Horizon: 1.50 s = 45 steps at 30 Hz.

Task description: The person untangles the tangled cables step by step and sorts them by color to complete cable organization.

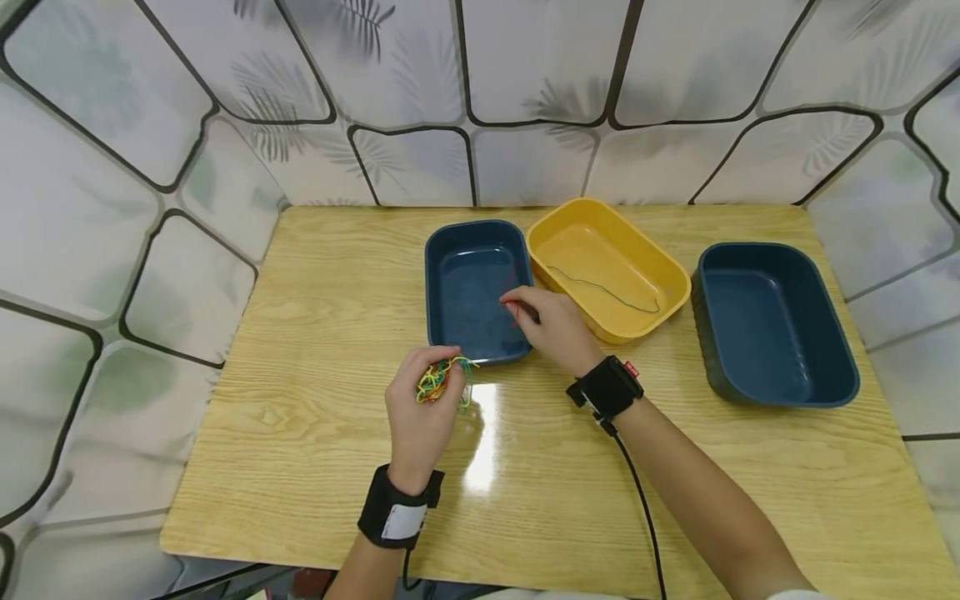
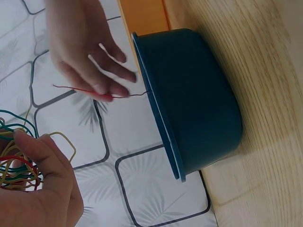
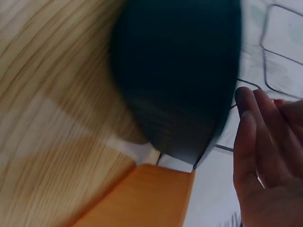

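A tangled bundle of yellow, green and red strings (image 1: 435, 380) is gripped in my left hand (image 1: 422, 417), near the front rim of the left blue bin (image 1: 441, 292). Loose ends stick out past the fingertips. My right hand (image 1: 555, 325) pinches a single red string (image 2: 102, 95) between thumb and fingers, above that bin's right side. In the left wrist view the red string's lower end hangs down to the bin's rim, and its other end pokes out behind the fingers. The right wrist view shows the right hand's fingers (image 3: 255, 142) beside the bin's rim.
A yellow bin (image 1: 645, 258) stands to the right of the left blue bin, with one dark green string (image 1: 603, 289) lying in it. Farther right is a second blue bin (image 1: 772, 333). All stand on a wooden table (image 1: 322, 333) with patterned curtains behind.
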### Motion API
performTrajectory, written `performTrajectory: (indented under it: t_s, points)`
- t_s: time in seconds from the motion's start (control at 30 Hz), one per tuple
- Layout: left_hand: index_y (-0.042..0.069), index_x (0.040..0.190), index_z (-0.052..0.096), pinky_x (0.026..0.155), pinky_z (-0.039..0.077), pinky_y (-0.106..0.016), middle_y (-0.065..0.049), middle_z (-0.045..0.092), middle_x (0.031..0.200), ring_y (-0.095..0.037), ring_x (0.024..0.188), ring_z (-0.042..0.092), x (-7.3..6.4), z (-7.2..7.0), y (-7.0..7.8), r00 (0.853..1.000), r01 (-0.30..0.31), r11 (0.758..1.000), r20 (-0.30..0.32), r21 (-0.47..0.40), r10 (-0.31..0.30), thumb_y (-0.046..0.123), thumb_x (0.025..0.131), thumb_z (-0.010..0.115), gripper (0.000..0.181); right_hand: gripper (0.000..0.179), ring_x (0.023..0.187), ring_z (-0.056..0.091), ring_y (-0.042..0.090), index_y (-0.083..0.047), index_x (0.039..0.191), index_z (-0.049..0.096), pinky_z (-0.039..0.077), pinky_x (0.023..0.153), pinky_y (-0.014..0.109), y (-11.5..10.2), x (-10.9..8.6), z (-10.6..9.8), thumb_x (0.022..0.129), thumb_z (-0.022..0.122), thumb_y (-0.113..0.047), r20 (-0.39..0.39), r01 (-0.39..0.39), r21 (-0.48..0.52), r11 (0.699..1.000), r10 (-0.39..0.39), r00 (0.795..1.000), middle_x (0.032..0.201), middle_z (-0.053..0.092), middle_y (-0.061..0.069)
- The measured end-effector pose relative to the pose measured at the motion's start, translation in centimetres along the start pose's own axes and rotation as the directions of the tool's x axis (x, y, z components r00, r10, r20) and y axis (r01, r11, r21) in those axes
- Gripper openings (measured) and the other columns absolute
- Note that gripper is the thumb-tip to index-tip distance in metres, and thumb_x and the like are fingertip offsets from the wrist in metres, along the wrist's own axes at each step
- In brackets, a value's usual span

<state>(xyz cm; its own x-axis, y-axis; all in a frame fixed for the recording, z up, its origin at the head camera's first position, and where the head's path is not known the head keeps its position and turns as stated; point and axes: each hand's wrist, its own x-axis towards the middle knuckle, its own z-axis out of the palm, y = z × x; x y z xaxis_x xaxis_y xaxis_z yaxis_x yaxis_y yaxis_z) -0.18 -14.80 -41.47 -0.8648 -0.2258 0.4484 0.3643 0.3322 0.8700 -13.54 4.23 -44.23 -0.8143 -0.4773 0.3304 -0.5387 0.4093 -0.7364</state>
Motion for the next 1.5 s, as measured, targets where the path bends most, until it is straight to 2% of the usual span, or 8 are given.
performTrajectory:
  t_s: [0.13, 0.4, 0.57, 0.77, 1.03, 1.27, 1.37, 1.5]
  points:
    - [0.006, 0.104, 0.074, 0.074, 0.053, -0.025, -0.005, 0.069, 0.104, -0.023, 0.093, 0.065, -0.1, 0.1, 0.1, 1.000, -0.011, 1.000, 0.004, 0.002, 0.011, -0.011, 0.088, 0.066, 0.025, 0.020, 0.086, 0.067, 0.015, -0.004, 0.117, 0.072, 0.052, 0.068, 0.031, 0.2, -0.6, 0.1, 0.098, 0.065, -0.005, 0.042, 0.046, -0.112, 0.993, -0.042, 0.998, 0.108, 0.072, 0.007]
    - [0.005, 0.106, 0.074, 0.073, 0.052, -0.024, -0.006, 0.069, 0.104, -0.022, 0.091, 0.065, -0.3, 0.4, 0.1, 0.999, -0.008, 1.000, 0.038, 0.022, 0.007, -0.010, 0.088, 0.067, 0.024, 0.021, 0.087, 0.067, 0.015, -0.003, 0.117, 0.072, 0.050, 0.067, 0.031, -0.7, -1.6, -0.8, 0.097, 0.066, -0.002, 0.033, 0.066, -0.099, 0.993, -0.063, 0.997, 0.110, 0.072, 0.007]
    - [-0.001, 0.108, 0.071, 0.072, 0.052, -0.022, -0.014, 0.067, 0.104, -0.024, 0.090, 0.065, 0.0, 0.8, 1.0, 0.996, -0.053, 0.997, 0.075, 0.049, 0.049, -0.013, 0.088, 0.068, 0.023, 0.021, 0.085, 0.066, 0.009, -0.004, 0.118, 0.072, 0.051, 0.064, 0.030, -3.1, -2.6, -2.0, 0.097, 0.068, -0.004, 0.016, 0.126, -0.042, 0.991, -0.125, 0.992, 0.110, 0.073, 0.006]
    - [-0.012, 0.112, 0.065, 0.075, 0.053, -0.023, -0.026, 0.065, 0.105, -0.034, 0.090, 0.065, 0.8, 1.7, 3.2, 0.989, -0.109, 0.994, 0.101, 0.023, 0.106, -0.019, 0.085, 0.067, 0.027, 0.023, 0.089, 0.066, 0.008, -0.008, 0.120, 0.072, 0.054, 0.072, 0.031, -5.9, -4.6, -3.7, 0.096, 0.069, -0.007, -0.043, 0.140, 0.075, 0.987, -0.137, 0.990, 0.111, 0.072, 0.002]
    - [-0.005, 0.120, 0.064, 0.082, 0.055, -0.028, -0.015, 0.068, 0.111, -0.025, 0.099, 0.067, 0.2, 2.7, 1.5, 0.976, -0.119, 0.991, 0.177, -0.060, 0.128, -0.009, 0.089, 0.070, 0.031, 0.028, 0.091, 0.064, 0.011, -0.008, 0.123, 0.070, 0.053, 0.079, 0.032, -7.1, -6.9, -4.1, 0.095, 0.071, -0.006, -0.027, 0.083, 0.163, 0.983, -0.079, 0.996, 0.109, 0.069, -0.003]
    - [0.000, 0.117, 0.068, 0.082, 0.053, -0.031, -0.012, 0.066, 0.111, -0.024, 0.100, 0.065, 0.0, 3.0, 1.4, 0.953, -0.176, 0.982, 0.238, -0.067, 0.187, -0.004, 0.090, 0.072, 0.028, 0.018, 0.084, 0.062, 0.009, -0.010, 0.108, 0.075, 0.052, 0.069, 0.030, -7.3, -7.3, -3.8, 0.092, 0.073, -0.003, -0.017, 0.075, 0.154, 0.985, -0.073, 0.997, 0.097, 0.070, -0.005]
    - [0.002, 0.109, 0.071, 0.077, 0.052, -0.031, -0.010, 0.066, 0.105, -0.023, 0.094, 0.064, -0.1, 3.0, 1.4, 0.951, -0.197, 0.978, 0.230, -0.063, 0.206, -0.005, 0.089, 0.072, 0.021, 0.013, 0.079, 0.061, 0.009, -0.009, 0.099, 0.075, 0.049, 0.064, 0.030, -7.3, -7.5, -3.9, 0.091, 0.074, 0.000, -0.062, 0.091, 0.124, 0.988, -0.084, 0.995, 0.091, 0.069, -0.004]
    - [0.004, 0.102, 0.071, 0.070, 0.050, -0.028, -0.007, 0.066, 0.099, -0.020, 0.084, 0.062, -0.2, 3.1, 1.5, 0.946, -0.223, 0.972, 0.225, -0.075, 0.234, -0.004, 0.089, 0.071, 0.015, 0.013, 0.076, 0.061, 0.012, -0.008, 0.094, 0.075, 0.049, 0.067, 0.030, -7.0, -7.7, -4.4, 0.089, 0.074, 0.004, -0.195, 0.108, 0.065, 0.992, -0.094, 0.976, 0.088, 0.069, -0.002]
